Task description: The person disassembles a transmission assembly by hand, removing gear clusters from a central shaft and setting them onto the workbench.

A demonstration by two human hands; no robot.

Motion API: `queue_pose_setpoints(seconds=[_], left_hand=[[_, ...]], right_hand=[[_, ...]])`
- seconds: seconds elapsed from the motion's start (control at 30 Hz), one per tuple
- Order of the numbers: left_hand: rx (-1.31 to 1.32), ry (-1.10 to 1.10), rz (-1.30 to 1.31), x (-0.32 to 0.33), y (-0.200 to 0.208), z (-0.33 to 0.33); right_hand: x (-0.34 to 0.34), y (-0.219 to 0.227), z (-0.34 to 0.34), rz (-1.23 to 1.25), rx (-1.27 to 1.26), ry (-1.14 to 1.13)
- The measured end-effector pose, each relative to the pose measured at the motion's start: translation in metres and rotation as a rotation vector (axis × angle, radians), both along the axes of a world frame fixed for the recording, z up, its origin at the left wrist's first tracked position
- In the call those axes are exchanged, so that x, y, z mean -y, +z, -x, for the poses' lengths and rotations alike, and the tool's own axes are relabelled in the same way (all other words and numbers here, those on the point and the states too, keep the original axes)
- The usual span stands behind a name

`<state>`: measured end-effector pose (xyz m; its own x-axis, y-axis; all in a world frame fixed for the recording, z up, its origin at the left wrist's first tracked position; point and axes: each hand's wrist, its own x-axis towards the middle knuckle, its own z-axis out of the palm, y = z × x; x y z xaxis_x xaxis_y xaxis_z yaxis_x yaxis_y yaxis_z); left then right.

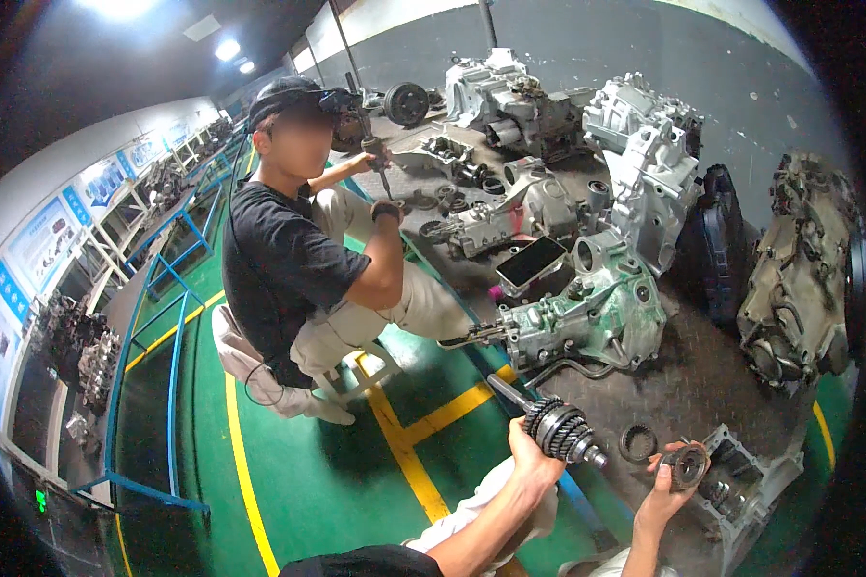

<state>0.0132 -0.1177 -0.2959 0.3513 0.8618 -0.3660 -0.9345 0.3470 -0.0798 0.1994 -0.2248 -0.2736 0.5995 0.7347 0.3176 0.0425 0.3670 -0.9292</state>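
Observation:
My left hand is closed around a gearbox shaft that carries a stack of gears. The shaft lies at a slant, its long thin end toward the upper left and its stubby end toward the lower right. In my right hand a round gear with a hole in its middle is gripped between thumb and fingers, apart from the shaft. A dark toothed ring lies on the bench between the two hands. Beside the right hand sits an open grey metal housing.
A green-stained gearbox casing stands beyond my left hand, with a phone behind it. More castings crowd the metal-topped bench. To the left, a co-worker sits on a stool, holding a gear shaft. Blue railings edge the green floor.

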Motion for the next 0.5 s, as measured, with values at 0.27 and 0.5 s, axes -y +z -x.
queue_pose_setpoints(seconds=[0.27,0.5], left_hand=[[0.194,0.013,-0.222,-0.003,-0.001,0.005],[-0.012,-0.021,0.025,-0.006,-0.006,0.005]], right_hand=[[-0.005,0.003,-0.002,-0.033,-0.097,0.041],[-0.005,0.002,-0.005,-0.004,0.05,-0.013]])
